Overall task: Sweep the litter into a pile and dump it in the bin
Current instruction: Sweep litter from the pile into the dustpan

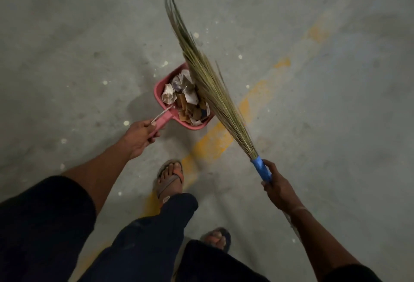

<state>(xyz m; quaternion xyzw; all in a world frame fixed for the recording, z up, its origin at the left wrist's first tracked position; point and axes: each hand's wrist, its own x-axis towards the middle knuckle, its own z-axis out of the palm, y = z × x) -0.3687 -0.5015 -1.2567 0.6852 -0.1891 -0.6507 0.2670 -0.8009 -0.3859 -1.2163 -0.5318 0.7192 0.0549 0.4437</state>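
Litter (187, 100), crumpled paper and cardboard scraps, filled the pink dustpan (160, 84) that my left hand (139, 137) gripped by its handle above the concrete floor (67, 46). My right hand (276, 188) clutched the grass broom (208, 80) at its blue-taped handle, bristles angled over the pan.

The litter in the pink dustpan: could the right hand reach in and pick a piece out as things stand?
Probably not. The right hand grips the broom by its blue handle, and the bristles lie across the dustpan edge beside the litter. The left hand holds the pan's handle.
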